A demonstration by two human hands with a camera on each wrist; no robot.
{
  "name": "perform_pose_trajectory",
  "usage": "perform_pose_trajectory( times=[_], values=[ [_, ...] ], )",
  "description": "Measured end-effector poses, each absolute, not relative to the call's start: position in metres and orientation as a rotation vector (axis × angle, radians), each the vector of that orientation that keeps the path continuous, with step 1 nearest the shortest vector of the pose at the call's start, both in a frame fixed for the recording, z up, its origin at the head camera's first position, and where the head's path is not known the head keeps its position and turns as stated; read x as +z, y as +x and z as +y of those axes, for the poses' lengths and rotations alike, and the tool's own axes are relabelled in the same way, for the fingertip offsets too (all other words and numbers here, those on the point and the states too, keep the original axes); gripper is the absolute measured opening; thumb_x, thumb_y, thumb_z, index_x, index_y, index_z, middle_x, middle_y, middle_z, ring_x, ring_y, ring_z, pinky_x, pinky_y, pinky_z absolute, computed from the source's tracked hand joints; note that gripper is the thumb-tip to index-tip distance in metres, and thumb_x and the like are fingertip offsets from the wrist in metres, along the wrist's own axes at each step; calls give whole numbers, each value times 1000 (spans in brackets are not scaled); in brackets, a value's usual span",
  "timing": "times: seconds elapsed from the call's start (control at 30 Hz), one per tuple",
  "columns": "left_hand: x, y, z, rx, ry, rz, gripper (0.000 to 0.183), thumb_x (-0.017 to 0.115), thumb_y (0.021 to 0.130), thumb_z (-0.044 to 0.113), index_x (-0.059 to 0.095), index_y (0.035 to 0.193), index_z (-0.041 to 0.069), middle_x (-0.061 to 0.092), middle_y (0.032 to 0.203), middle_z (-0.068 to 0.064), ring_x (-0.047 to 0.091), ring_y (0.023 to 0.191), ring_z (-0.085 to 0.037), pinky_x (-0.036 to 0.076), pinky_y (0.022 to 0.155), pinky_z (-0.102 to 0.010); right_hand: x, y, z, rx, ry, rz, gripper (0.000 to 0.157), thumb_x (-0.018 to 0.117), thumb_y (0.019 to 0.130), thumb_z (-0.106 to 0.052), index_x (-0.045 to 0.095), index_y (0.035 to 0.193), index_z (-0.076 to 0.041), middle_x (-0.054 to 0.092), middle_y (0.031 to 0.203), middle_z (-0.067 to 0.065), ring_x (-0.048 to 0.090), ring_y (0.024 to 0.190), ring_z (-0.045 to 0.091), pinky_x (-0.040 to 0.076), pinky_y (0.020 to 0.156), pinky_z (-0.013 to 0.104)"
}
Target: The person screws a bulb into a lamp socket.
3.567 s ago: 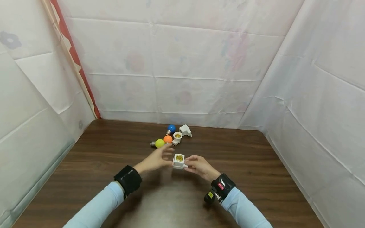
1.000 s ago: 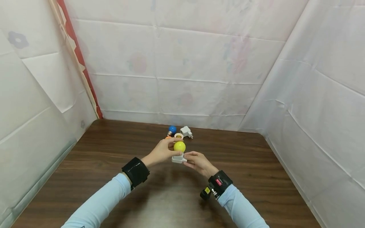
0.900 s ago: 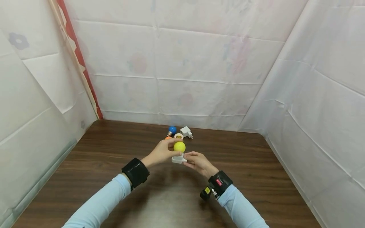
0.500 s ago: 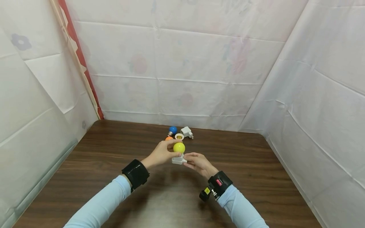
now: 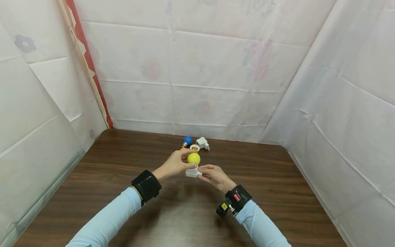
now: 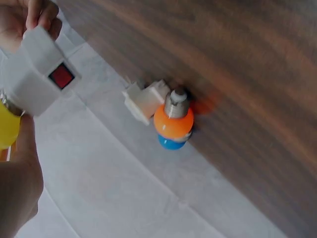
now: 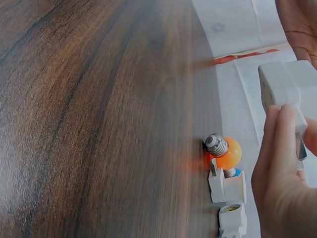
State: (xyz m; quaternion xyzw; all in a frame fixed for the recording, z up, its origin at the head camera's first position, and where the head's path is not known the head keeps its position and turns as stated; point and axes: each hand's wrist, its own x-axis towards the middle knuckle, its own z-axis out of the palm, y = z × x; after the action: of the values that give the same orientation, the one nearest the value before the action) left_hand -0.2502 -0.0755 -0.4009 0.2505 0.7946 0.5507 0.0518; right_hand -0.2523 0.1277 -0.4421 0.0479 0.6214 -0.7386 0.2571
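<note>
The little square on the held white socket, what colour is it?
The square is red with a dark border, clearest in the left wrist view.

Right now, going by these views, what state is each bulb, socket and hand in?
Held socket: up off the table.
Yellow bulb: upright at the held socket's mouth, metal base partly showing.
Red switch: on or off, cannot tell.
Left hand: pinching the yellow bulb.
Right hand: gripping the held socket.
Orange bulb: lying loose.
Blue bulb: lying loose.
Round socket: empty.
Square adapter: lying, no bulb in it.
</note>
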Motion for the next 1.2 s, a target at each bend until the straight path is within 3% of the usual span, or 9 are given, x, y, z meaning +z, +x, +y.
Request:
perform_pose_trajectory(
  times=[0.23, 0.4, 0.63, 1.2],
  values=[
    [-386, -252, -76, 1515, 704, 2571, 56, 72, 79, 24, 52, 128, 6, 54, 129, -14, 55, 115, -28, 49, 90, -40, -446, -250, 127, -2002, 128, 1687, 29, 58, 89, -8, 55, 114, 6, 60, 105, 11, 64, 88, 16, 51, 85, 28],
    [-378, -245, -69, 1264, 562, 2835, 51, 73, 77, 33, 60, 120, 7, 64, 115, -10, 63, 102, -24, 53, 81, -37, -448, -249, 127, -2006, 144, 1684, 30, 59, 89, -8, 55, 115, 6, 60, 105, 11, 64, 88, 16, 51, 85, 28],
    [-375, -242, -62, 1183, 522, 2943, 42, 73, 77, 28, 65, 112, 7, 69, 101, -7, 66, 89, -20, 53, 73, -33, -448, -250, 128, -2013, 142, 1687, 32, 60, 88, -8, 54, 116, 6, 59, 105, 11, 63, 89, 16, 51, 86, 29],
    [-383, -262, -84, 1423, 733, 2484, 40, 63, 87, 14, 56, 125, 3, 59, 122, -14, 60, 107, -25, 53, 82, -31, -448, -255, 133, -1973, 179, 1681, 37, 62, 87, -12, 53, 118, 4, 60, 104, 11, 64, 88, 17, 52, 84, 27]
  ],
)
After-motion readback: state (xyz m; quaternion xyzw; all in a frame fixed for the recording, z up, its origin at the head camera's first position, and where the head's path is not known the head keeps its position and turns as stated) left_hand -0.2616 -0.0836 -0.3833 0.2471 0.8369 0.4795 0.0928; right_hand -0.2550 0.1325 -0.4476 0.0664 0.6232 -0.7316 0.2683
